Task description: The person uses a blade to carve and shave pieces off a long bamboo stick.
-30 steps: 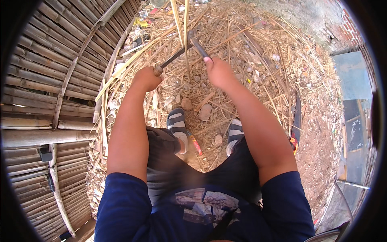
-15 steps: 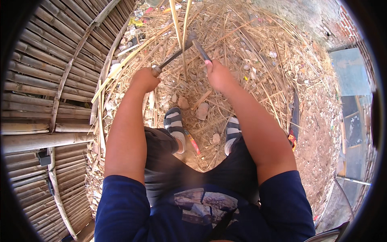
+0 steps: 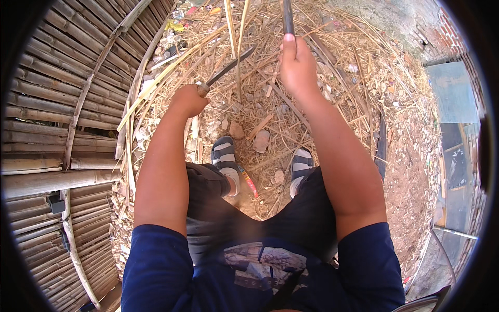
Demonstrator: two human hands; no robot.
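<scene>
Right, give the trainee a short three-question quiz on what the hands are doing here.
1. True or false: the left hand holds a knife by its handle.
2. What does the right hand have its grip on? A) a stone B) a dark stick C) a sandal
3. Fill in: the knife blade lies against thin strips of ____ that stand between the two hands.

Key: 1 true. 2 B, the stick runs up out of the fist with the thumb laid along it. 3 bamboo, pale and split, rising from the littered ground.
</scene>
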